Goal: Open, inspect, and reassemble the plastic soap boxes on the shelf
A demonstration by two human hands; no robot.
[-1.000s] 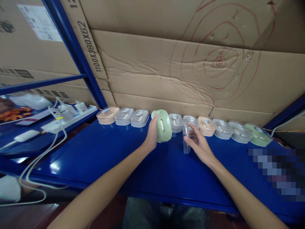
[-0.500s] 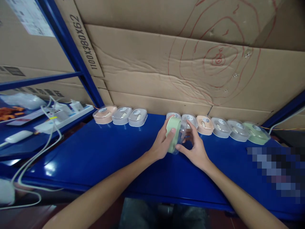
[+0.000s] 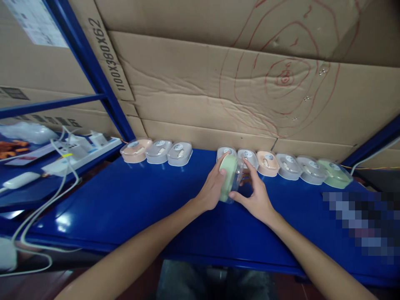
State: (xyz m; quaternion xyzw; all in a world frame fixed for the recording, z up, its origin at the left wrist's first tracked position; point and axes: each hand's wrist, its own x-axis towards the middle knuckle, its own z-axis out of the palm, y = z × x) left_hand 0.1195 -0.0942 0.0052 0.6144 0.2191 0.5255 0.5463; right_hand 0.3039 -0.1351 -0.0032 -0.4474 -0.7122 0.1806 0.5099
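green box [image 3: 227,177] upright — clasped between left hand [image 3: 213,188], right hand [image 3: 256,195]

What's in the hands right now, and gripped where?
A green box with a clear lid, held on edge: left hand on the green side, right hand on the lid side.

You have a pale green, rounded box [image 3: 227,180] tipped up on its edge, low over the blue shelf [image 3: 131,204] and just in front of the row of boxes. A clear plastic lid [image 3: 238,177] sits pressed against its right face, see-through and also standing on edge.
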